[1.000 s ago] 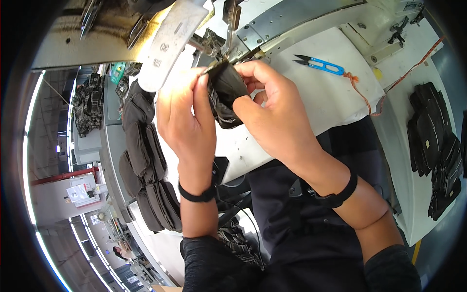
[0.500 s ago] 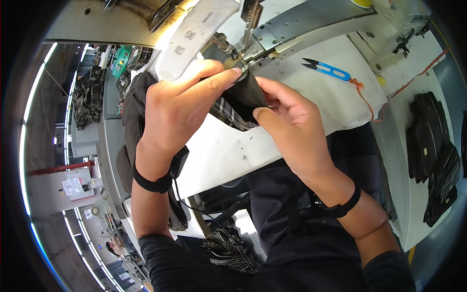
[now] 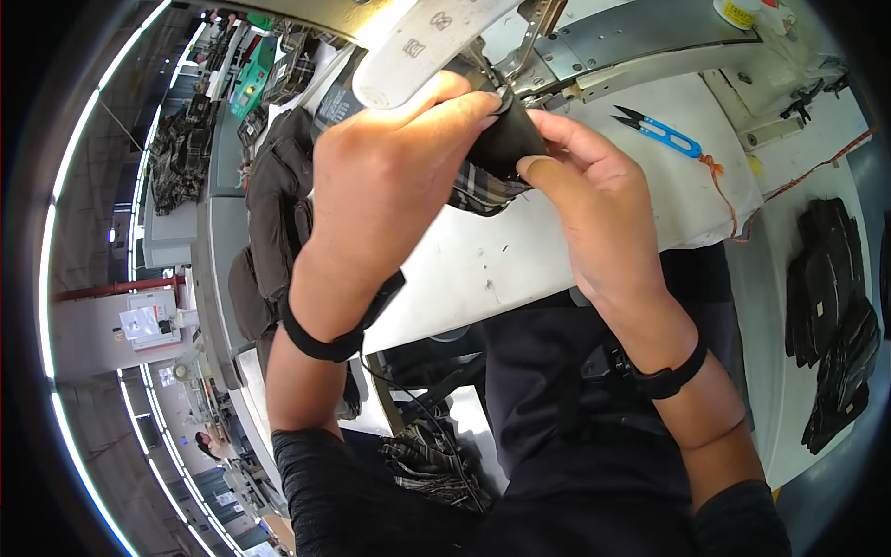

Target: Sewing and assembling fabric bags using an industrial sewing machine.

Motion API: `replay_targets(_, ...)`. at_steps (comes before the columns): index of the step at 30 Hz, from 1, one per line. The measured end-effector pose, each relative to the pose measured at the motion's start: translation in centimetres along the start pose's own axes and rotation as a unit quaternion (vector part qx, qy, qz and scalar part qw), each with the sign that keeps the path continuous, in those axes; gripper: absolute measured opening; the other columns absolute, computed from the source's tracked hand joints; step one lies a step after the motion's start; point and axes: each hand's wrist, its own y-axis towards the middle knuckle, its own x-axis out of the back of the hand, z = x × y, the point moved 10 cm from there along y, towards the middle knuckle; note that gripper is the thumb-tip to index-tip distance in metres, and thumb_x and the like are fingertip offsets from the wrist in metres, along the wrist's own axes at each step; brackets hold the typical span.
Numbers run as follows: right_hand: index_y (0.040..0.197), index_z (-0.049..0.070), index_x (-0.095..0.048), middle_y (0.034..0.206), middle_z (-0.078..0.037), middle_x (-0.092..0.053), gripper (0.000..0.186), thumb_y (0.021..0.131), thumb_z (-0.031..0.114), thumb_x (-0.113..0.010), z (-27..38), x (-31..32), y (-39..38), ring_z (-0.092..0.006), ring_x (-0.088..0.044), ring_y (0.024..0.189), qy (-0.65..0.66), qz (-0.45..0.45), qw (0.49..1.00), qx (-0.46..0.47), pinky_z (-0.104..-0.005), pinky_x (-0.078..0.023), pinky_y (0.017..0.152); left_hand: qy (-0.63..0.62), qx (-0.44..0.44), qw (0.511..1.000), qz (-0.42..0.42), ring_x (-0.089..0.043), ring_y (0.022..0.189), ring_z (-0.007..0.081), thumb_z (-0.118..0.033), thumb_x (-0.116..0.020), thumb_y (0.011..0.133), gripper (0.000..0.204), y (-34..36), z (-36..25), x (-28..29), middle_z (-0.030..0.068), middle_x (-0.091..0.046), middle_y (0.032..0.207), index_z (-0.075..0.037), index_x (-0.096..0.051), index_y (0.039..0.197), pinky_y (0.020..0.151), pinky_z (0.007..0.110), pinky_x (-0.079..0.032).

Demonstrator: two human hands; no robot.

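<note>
My left hand [image 3: 385,176] pinches the upper edge of a dark fabric piece [image 3: 503,147] with a plaid side showing below, just beside the sewing machine's needle and foot area [image 3: 497,74]. My right hand [image 3: 599,204] grips the same piece at its right side, thumb on the dark cloth, fingers curled behind it. Under the fabric is a white padded work surface [image 3: 483,278]. Blue thread snips [image 3: 673,137] tied to an orange cord lie to the right of my hands. The machine's pale arm [image 3: 408,51] hangs over my left hand.
Stacked brown padded pieces [image 3: 274,204] sit at the left, dark cut pieces [image 3: 821,288] on the right-hand side table. Plaid cloth [image 3: 427,455] lies below the table. A green device [image 3: 249,84] stands upper left. A person [image 3: 212,444] is at a distant workstation.
Both hands and the fabric have shifted right in the picture, the fabric now at the needle area. My left hand has turned so its back shows, fingers pointing up-right.
</note>
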Motion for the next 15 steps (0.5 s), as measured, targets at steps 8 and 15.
replay_targets(8, 0.135, -0.007, -0.066, 0.117, -0.008, -0.074, 0.036, 0.099, -0.003, -0.063, 0.6, 0.1, 0.4, -0.0108, -0.068, 0.104, -0.037, -0.007, 0.999, 0.027, -0.027, -0.052, 0.097, 0.025, 0.158, 0.983, -0.09, -0.076, 0.081, 0.0317, -0.01, -0.081, 0.09, 0.014, -0.8, -1.2, 0.0, 0.0158, -0.078, 0.095, -0.002, -0.081, 0.102, 0.075, 0.035, -0.059)
replay_targets(15, 0.127, -0.01, -0.069, 0.1, -0.007, -0.076, 0.031, 0.098, 0.001, -0.064, 1.7, 0.0, 0.9, -0.0071, -0.068, 0.087, -0.016, 0.003, 0.998, 0.054, -0.0212, -0.054, 0.076, 0.011, 0.274, 0.945, -0.181, -0.076, 0.082, 0.0311, -0.009, -0.075, 0.094, 0.014, -2.1, -2.2, -0.7, 0.018, -0.078, 0.091, 0.002, -0.08, 0.101, 0.077, 0.036, -0.059)
